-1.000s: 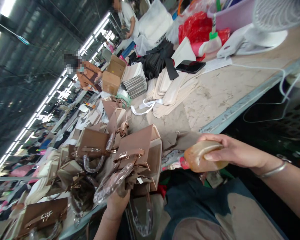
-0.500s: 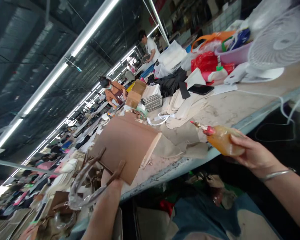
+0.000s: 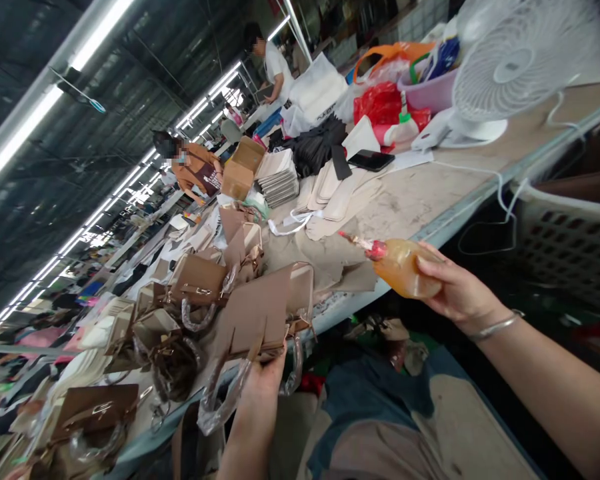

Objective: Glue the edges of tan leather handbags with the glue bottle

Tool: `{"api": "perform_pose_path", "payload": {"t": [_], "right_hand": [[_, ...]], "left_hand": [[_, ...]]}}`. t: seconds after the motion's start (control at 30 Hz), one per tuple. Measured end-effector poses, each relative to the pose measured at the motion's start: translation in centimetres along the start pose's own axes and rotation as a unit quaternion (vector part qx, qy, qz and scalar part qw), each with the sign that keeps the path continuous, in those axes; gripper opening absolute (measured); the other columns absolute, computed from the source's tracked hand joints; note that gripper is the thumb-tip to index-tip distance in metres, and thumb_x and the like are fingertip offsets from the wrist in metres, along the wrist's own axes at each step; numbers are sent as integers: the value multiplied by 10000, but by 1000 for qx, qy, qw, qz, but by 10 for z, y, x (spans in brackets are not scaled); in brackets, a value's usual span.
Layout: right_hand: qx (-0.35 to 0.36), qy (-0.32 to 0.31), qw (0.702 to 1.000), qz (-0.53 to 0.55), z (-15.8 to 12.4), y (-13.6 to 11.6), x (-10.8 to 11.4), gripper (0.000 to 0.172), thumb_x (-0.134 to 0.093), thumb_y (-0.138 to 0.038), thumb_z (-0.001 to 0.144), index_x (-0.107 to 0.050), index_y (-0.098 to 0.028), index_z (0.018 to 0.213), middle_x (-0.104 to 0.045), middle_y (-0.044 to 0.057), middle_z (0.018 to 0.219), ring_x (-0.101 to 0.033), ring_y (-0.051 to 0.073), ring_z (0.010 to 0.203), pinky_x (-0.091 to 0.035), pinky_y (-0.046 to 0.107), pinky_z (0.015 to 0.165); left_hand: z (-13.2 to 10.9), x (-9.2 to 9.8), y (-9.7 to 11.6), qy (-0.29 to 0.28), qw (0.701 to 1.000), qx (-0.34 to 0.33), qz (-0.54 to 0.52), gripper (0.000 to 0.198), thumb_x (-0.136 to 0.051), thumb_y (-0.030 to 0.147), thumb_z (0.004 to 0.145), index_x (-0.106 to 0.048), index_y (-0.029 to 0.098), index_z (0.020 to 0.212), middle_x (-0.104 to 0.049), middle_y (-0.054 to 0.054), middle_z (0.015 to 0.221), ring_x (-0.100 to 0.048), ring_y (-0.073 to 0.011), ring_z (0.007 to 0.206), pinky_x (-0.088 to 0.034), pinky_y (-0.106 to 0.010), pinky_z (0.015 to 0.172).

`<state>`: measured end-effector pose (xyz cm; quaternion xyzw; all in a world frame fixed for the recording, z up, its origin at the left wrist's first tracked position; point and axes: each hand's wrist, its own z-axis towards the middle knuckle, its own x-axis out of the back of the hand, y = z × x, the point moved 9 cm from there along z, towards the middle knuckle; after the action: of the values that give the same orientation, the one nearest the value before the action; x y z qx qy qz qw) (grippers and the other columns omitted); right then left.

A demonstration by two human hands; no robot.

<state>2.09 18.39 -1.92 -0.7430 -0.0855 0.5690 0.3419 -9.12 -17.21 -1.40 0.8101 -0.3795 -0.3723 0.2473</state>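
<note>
My left hand (image 3: 266, 379) grips the lower edge of a brown handbag (image 3: 255, 310), its fingers partly hidden behind the bag. The bag's handles, wrapped in clear plastic, hang down over my wrist, and its pale lining shows at the right side. In my right hand (image 3: 447, 283) is a squeeze bottle (image 3: 405, 269) of amber liquid, fingers wrapped round its base. The bottle lies nearly level, and its red, crusted nozzle points left over the table edge, apart from the bag. Several more brown handbags (image 3: 197, 280) stand on the table to the left.
On the worktable (image 3: 415, 193) are a black phone (image 3: 371, 160), stacked pale pieces (image 3: 277, 179), a cardboard box (image 3: 243, 167) and a white fan (image 3: 515, 73). A white plastic crate (image 3: 570, 233) stands below the table's right side. Two co-workers (image 3: 193, 167) are farther back.
The handbag has turned and come lower, showing more of its open side and the bags behind it. The bottle has shifted left in view as the camera turned right.
</note>
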Motion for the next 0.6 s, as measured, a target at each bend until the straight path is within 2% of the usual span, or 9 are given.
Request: {"api": "perform_pose_path", "payload": {"t": [0.07, 0.17, 0.23, 0.33, 0.47, 0.6], "right_hand": [[-20, -14, 998, 52, -20, 19, -12, 394, -832, -297, 662, -700, -274, 1032, -741, 9, 1040, -718, 191, 853, -596, 248, 728], [-101, -65, 986, 111, -61, 69, -42, 421, -836, -361, 657, -709, -300, 1053, -742, 21, 1067, -721, 236, 887, -597, 330, 794], [-142, -74, 976, 147, -87, 102, -57, 406, -808, -430, 693, -708, -307, 1067, -736, 35, 1099, -706, 264, 961, -562, 411, 888], [-167, -87, 967, 169, -106, 135, -77, 466, -826, -452, 670, -697, -319, 1098, -730, 41, 1132, -678, 283, 1040, -514, 486, 954], [-145, -76, 973, 165, -94, 143, -98, 468, -828, -430, 681, -686, -332, 1116, -732, 21, 1114, -670, 261, 1032, -476, 481, 1006], [-104, -45, 981, 156, -76, 135, -107, 372, -795, -405, 741, -688, -337, 1090, -723, -5, 1114, -664, 224, 1025, -468, 414, 1017]], "left_hand": [[-3, -3, -7, 10, 1000, 4, -1, 384, -260, 199, 977, -639, 258, 949, -681, -9, 671, -650, -186, 579, -560, -337, 585], [-10, -13, -16, -4, 1000, 12, -14, 384, -270, 187, 968, -648, 258, 979, -692, -10, 670, -678, -193, 624, -561, -334, 635], [-15, -18, -22, -23, 999, 18, -28, 390, -278, 169, 949, -658, 238, 1005, -708, -28, 695, -695, -200, 669, -560, -339, 675], [-22, -18, -33, -28, 998, 34, -52, 387, -290, 175, 929, -671, 203, 990, -710, -62, 682, -701, -224, 692, -556, -389, 741], [-33, -10, -48, -29, 992, 67, -100, 303, -370, 196, 916, -666, 209, 854, -680, -28, 598, -686, -202, 644, -541, -398, 823], [-44, -8, -60, -114, 977, 137, -117, 258, -453, 143, 875, -653, 178, 716, -719, -45, 662, -701, -191, 697, -514, -436, 932]]}}
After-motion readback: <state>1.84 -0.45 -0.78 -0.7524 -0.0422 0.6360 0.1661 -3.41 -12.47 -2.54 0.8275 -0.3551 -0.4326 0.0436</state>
